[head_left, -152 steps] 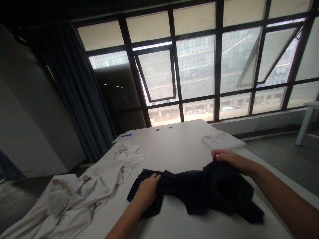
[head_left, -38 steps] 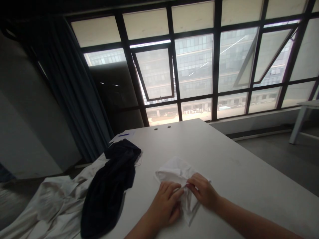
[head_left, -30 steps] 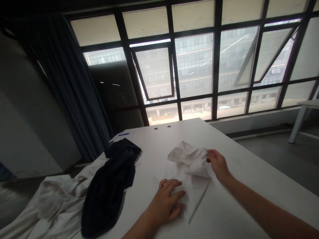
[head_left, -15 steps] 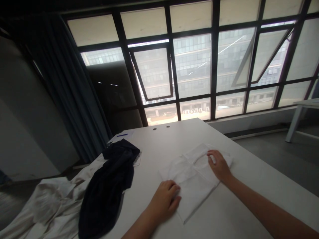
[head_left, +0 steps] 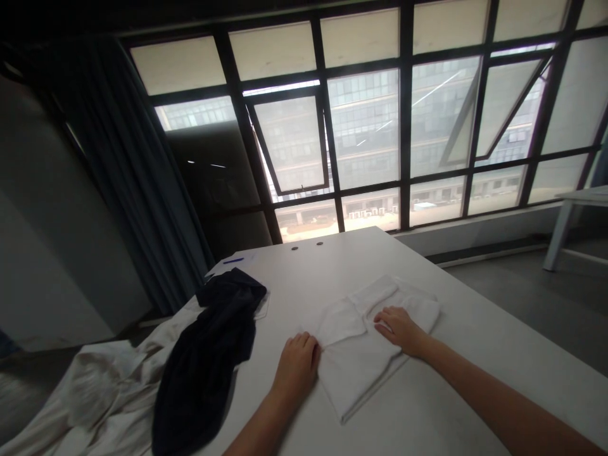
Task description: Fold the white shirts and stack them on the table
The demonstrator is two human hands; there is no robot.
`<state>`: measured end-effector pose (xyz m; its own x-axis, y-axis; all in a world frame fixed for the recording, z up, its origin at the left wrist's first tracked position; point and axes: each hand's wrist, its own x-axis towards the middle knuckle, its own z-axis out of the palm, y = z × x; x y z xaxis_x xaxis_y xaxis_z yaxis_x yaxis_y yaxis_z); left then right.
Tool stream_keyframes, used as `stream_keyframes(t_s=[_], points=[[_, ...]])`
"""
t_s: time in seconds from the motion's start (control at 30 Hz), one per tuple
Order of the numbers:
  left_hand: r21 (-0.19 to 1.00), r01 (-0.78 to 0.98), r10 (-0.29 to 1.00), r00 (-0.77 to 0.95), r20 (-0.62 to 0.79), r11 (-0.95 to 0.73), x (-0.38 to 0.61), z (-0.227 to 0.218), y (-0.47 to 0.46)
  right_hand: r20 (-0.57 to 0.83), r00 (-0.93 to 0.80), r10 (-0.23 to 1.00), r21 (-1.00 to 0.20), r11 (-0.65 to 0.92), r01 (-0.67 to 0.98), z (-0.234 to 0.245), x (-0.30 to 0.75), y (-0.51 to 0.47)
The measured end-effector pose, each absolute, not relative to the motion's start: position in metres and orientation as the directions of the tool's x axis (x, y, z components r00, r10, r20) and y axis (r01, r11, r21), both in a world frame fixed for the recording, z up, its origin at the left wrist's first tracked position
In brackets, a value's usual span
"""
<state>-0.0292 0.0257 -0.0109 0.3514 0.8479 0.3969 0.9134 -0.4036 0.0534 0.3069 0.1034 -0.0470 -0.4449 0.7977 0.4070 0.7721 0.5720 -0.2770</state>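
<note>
A white garment (head_left: 356,367), which looks like a folded shirt with a curved neckline, lies on the white table (head_left: 327,269). My right hand (head_left: 399,329) rests on its upper layer beside the neckline, fingers stretched out over the cloth. At the garment's left edge, my left hand (head_left: 298,358) lies with its fingers bent a little and touching the fabric; its thumb is mostly hidden. Neither hand visibly grips the cloth.
To the left, a dark navy garment (head_left: 204,367) is heaped on the table beside crumpled pale cloth (head_left: 104,392) hanging over the edge. A blue pen (head_left: 234,260) lies at the far left corner. Windows (head_left: 363,126) stand beyond, and another table (head_left: 565,221) is at right.
My left hand has moved left and slightly away from me to the garment's edge. My right hand has shifted left and nearer over the neckline. The garment's folds look flatter.
</note>
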Motion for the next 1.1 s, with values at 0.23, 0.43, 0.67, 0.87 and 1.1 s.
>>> stream_keyframes(t_s=[0.23, 0.43, 0.67, 0.87, 1.1], points=[[0.269, 0.957, 0.906, -0.018, 0.422, -0.106, -0.067, -0.019, 0.045, 0.539, -0.052, 0.841, -0.233, 0.208, 0.950, -0.048, 0.329, 0.119], [0.320, 0.944, 0.907, -0.064, 0.415, -0.080, -0.072, -0.028, 0.050, 0.573, 0.293, 0.765, -0.364, -0.083, 0.928, -0.042, 0.357, 0.126], [0.314, 0.890, 0.790, 0.077, 0.608, -0.329, -0.065, -0.018, 0.043, 0.685, -0.391, 0.615, -0.128, 0.630, 0.766, -0.019, 0.318, 0.085], [0.020, 0.754, 0.588, 0.495, 0.640, -0.656, -0.039, -0.001, 0.017, 0.473, -0.705, 0.529, -0.025, 0.808, 0.589, -0.021, 0.263, 0.051], [-0.016, 0.652, 0.621, 0.729, 0.286, -0.758, -0.005, 0.008, -0.003, 0.518, -0.418, 0.746, -0.278, 0.609, 0.743, -0.023, 0.267, 0.065]])
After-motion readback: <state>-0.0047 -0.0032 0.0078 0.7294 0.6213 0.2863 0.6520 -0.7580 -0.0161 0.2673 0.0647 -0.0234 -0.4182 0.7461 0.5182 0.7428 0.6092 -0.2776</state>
